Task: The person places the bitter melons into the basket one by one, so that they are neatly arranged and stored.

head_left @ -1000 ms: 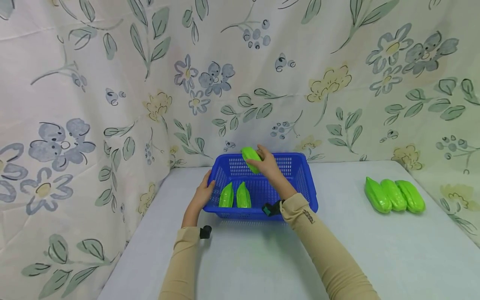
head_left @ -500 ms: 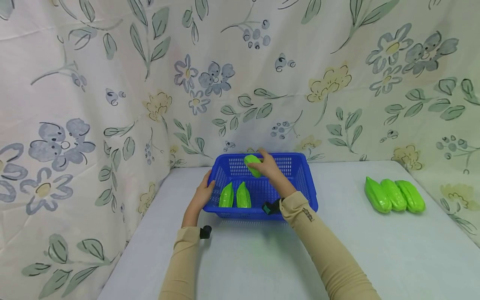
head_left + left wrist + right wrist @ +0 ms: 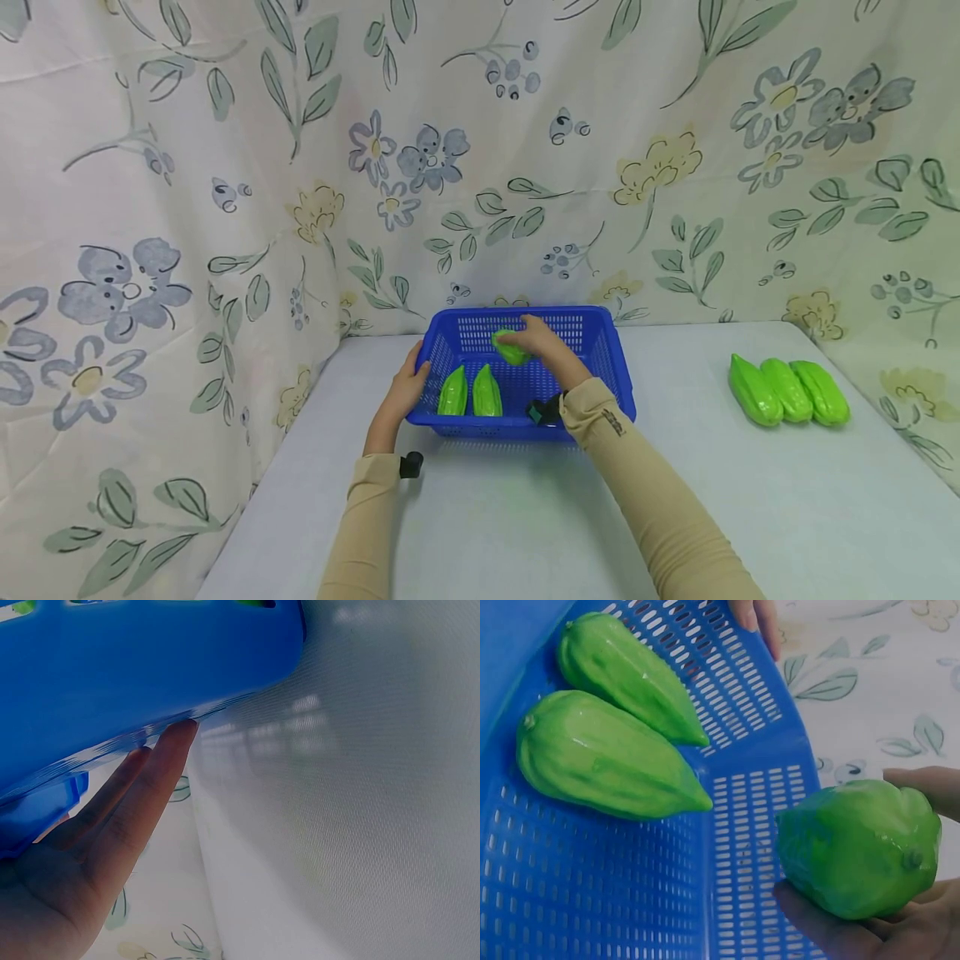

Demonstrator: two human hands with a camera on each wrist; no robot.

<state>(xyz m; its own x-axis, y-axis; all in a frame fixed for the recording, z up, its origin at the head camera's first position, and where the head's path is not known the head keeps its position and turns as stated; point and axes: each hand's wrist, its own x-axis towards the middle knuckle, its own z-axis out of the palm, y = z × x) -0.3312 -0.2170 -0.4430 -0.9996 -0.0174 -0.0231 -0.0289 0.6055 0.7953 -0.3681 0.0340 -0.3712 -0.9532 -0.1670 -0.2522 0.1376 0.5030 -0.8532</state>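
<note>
My right hand (image 3: 543, 340) holds a ridged green gourd (image 3: 859, 851) over the inside of a blue plastic basket (image 3: 495, 424). In the right wrist view, fingers and thumb sit on opposite sides of the gourd, its blunt stem end facing the camera. Two more green gourds, a left one (image 3: 453, 392) and a right one (image 3: 487, 393), lie side by side at the basket's left, pointed ends away from me. My left hand (image 3: 407, 385) grips the basket's left side, thumb at the rim; the left wrist view shows its fingers (image 3: 139, 799) extended along the outer wall.
Three green gourds (image 3: 786, 392) lie together on the right of the white table (image 3: 712, 500). A floral curtain (image 3: 525, 167) hangs behind the table and along its left side, close behind the basket.
My right hand has lowered the gourd from rim height down into the basket, shifting slightly right. The left hand and the other gourds stay where they were.
</note>
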